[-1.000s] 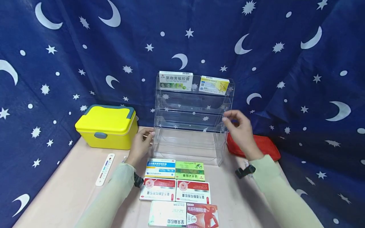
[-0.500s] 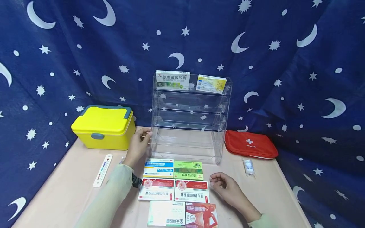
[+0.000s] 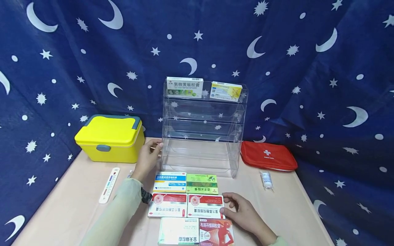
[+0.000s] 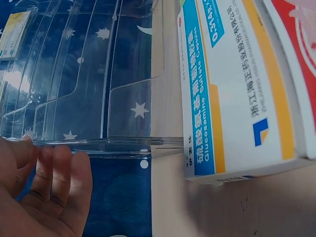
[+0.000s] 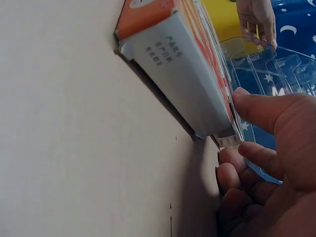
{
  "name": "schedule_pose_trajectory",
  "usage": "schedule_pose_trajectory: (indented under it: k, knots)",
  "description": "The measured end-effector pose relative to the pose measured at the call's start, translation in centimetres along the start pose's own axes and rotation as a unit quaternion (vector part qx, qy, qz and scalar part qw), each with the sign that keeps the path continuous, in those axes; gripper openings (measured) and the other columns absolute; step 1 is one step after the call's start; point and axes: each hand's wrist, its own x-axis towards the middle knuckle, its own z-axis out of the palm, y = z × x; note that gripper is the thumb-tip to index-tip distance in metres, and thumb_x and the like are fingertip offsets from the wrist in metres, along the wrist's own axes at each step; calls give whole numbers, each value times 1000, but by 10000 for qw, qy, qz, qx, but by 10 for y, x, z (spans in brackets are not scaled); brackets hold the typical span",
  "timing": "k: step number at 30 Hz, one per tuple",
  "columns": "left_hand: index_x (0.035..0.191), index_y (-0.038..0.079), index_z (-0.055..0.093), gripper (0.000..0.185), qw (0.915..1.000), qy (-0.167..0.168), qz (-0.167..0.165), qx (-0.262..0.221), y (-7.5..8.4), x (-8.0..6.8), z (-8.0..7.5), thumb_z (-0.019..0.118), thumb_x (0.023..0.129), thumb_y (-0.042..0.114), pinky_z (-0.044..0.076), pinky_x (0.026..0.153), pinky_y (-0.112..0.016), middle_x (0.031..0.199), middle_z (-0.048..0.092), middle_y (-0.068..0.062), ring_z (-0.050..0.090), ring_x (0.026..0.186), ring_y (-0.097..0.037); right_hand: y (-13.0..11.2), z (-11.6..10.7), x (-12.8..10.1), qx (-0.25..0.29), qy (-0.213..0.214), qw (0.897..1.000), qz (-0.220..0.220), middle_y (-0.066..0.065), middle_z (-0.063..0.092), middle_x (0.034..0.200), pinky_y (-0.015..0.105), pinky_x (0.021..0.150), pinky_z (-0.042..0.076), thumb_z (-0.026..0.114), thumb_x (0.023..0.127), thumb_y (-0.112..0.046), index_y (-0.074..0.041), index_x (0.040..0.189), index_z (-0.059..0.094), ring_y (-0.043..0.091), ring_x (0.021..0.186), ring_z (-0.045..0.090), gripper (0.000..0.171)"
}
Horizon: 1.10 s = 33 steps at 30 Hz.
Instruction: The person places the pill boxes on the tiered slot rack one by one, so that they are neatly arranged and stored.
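A clear tiered acrylic rack [image 3: 200, 164] stands at mid-table, with two medicine boxes on its top tier: a white-and-green one [image 3: 184, 87] and a white-and-yellow one [image 3: 226, 91]. My left hand [image 3: 149, 157] touches the rack's left side with its fingertips, fingers loosely bent. My right hand [image 3: 244, 213] is at the right end of a red-and-white medicine box [image 3: 205, 206], thumb at its edge and index finger by its upper corner; the box lies flat. The right wrist view shows the thumb [image 5: 261, 108] and index finger on either side of this box's end.
Beside it lie a matching red-and-white box [image 3: 167, 205], a blue-and-white box [image 3: 170, 182], a green box [image 3: 201, 183], a pale box [image 3: 178, 231] and a red ibuprofen box [image 3: 216, 232]. Around them are a yellow case [image 3: 107, 136], a thermometer [image 3: 109, 185], a red first-aid pouch [image 3: 267, 155] and a wrapped roll [image 3: 266, 180].
My right hand has come down from the rack's right side to the right-hand red-and-white box and reached its edge. My left hand has stayed at the rack's left side.
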Motion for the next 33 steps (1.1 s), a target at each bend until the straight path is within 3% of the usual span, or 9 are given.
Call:
schedule_pose_trajectory:
  k: [6, 11, 18, 24, 28, 33]
  knots:
    - [131, 10, 64, 29, 10000, -22, -21, 37, 1, 1, 1, 59, 105, 23, 62, 74, -32, 106, 62, -12, 63, 89, -27, 0, 0, 0, -127, 9, 9999, 31, -7, 62, 99, 28, 77, 47, 88, 78, -37, -14, 122, 66, 16, 88, 54, 54]
    - [130, 10, 64, 28, 10000, -42, -39, 38, 1, 2, 2, 59, 105, 22, 62, 73, -31, 106, 62, -11, 63, 89, -27, 0, -2, -1, -18, 137, 9999, 14, -5, 62, 96, 29, 84, 49, 91, 76, -34, -19, 117, 64, 17, 88, 56, 51]
    - [126, 4, 65, 27, 9996, -176, 196, 75, 2, 4, -4, 62, 104, 19, 62, 72, -33, 107, 64, -13, 65, 86, -28, 4, 0, 1, 276, 725, 9963, -376, 0, 62, 85, 24, 62, 42, 93, 74, -16, -23, 111, 63, 22, 77, 55, 48]
    - [123, 5, 67, 25, 9990, -180, 274, 297, 10, 4, -10, 68, 99, 12, 59, 69, -32, 109, 66, -12, 66, 84, -30, 5, 1, -2, 402, 786, 9946, -540, 0, 64, 86, 23, 56, 43, 92, 76, -14, -23, 111, 61, 22, 70, 54, 48]
    - [124, 6, 66, 27, 9990, -284, 203, 269, 10, 4, -10, 69, 99, 13, 59, 70, -30, 109, 66, -12, 66, 87, -32, 6, 1, -12, 532, 770, 9913, -927, -5, 65, 92, 23, 54, 47, 90, 77, -8, -25, 111, 59, 22, 70, 56, 50]
    - [127, 2, 65, 30, 9991, -264, 268, 197, 8, 4, -12, 69, 99, 12, 60, 71, -29, 109, 66, -13, 65, 85, -30, 6, 4, -22, 746, 563, 9827, -1600, -5, 64, 94, 26, 56, 51, 85, 82, -4, -19, 112, 57, 21, 71, 59, 44]
